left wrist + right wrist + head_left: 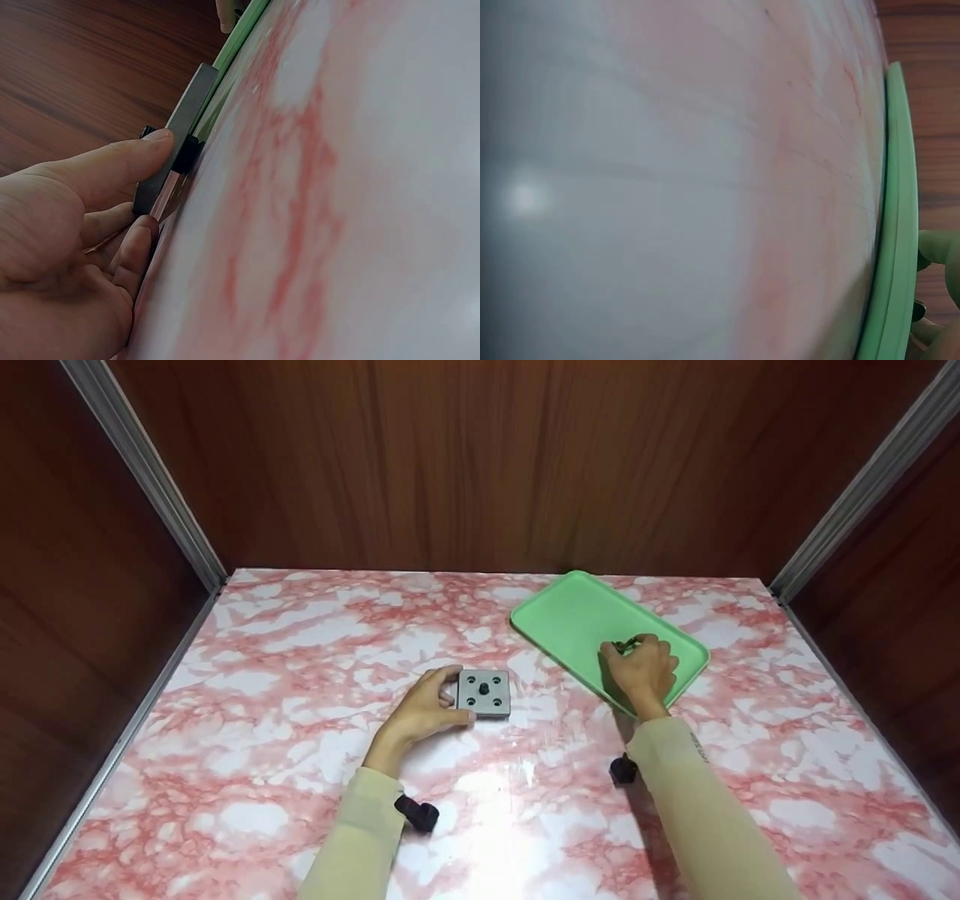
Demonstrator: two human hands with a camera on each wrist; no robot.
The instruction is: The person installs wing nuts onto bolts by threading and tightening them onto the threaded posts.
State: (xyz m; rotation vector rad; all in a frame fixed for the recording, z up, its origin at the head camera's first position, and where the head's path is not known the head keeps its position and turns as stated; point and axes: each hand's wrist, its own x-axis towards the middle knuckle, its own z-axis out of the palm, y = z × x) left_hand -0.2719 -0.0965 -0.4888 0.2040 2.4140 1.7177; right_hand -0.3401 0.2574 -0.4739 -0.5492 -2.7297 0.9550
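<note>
The left hand (424,709) grips the metal block (484,699), left of the green tray (570,615); inside its near corner, the right hand (643,667) curls at a dark piece (619,646), pinched or not I can't tell.

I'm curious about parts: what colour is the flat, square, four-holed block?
The block is grey, best seen in the head view.

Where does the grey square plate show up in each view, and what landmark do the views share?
Head: the grey square plate is just below centre, held by the left hand.
Left wrist: left of centre, tilted, seen edge-on.
Right wrist: not in it.
Shared landmark: the green tray, in all three.
</note>
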